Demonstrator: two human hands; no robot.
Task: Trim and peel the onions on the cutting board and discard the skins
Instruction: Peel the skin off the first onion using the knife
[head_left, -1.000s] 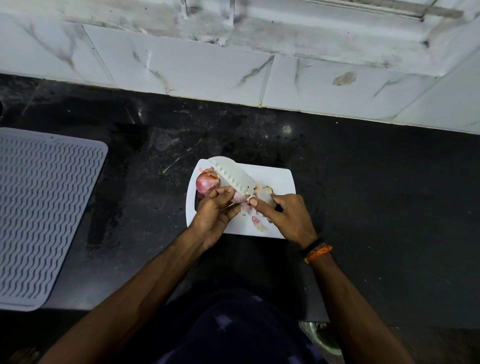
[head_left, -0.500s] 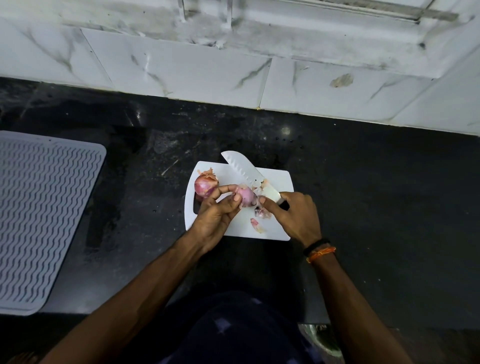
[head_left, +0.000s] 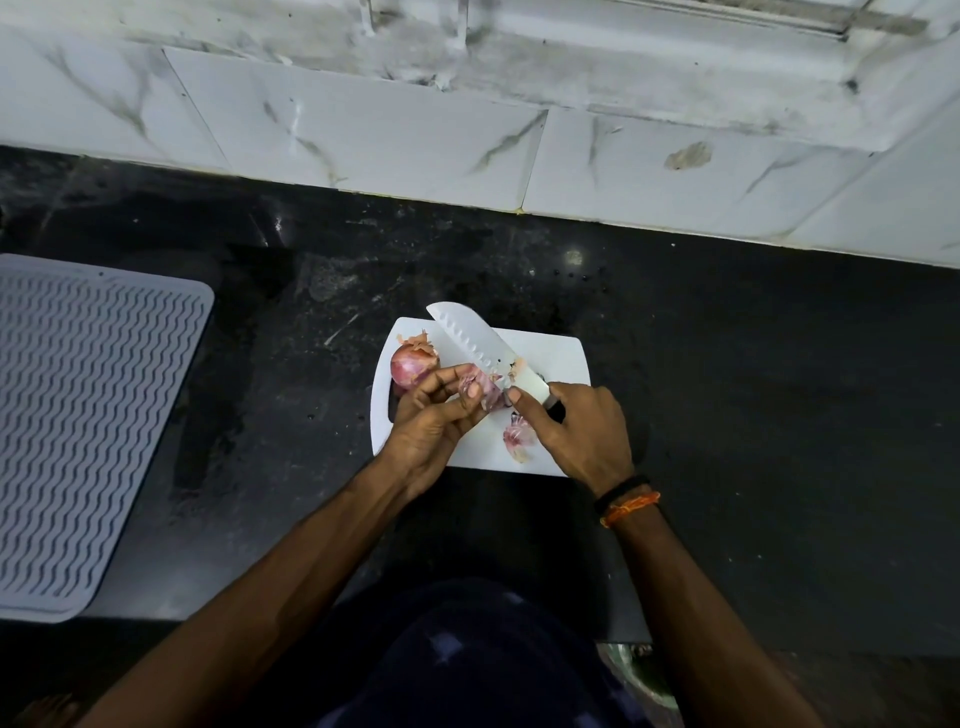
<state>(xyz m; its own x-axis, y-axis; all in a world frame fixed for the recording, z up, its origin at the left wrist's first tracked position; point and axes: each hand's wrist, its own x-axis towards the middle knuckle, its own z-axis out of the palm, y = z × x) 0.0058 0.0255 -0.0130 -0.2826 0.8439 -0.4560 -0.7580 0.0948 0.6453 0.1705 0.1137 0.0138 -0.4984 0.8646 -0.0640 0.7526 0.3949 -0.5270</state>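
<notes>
Head view: I'm looking down at a white cutting board (head_left: 563, 358) on a dark counter (head_left: 753, 389), both hands working over it.
Left hand (head_left: 434, 415): fingers curled tight around a small onion (head_left: 483, 388), holding it just above the board; most of it is hidden behind the fingertips.
Right hand (head_left: 576, 426): wrapped around the handle of a white knife (head_left: 470, 343), thumb pressed up near the heel of the blade.
Blade line: the knife runs from the right hand up and away to the left, its tip out past the far edge of the board.
Key relation: the held onion sits just left of the right thumb, touching the heel of the blade, so I judge the next peel or trim happens right there, close to the fingers.
Second onion (head_left: 413, 366): resting on the board beyond the left knuckles, papery skin on it yet.
Loose skins (head_left: 519, 436): a pink scrap lying on the board beneath the right hand, not yet discarded.
Risk, as I read it: blade heel and left fingertips are very close.
</notes>
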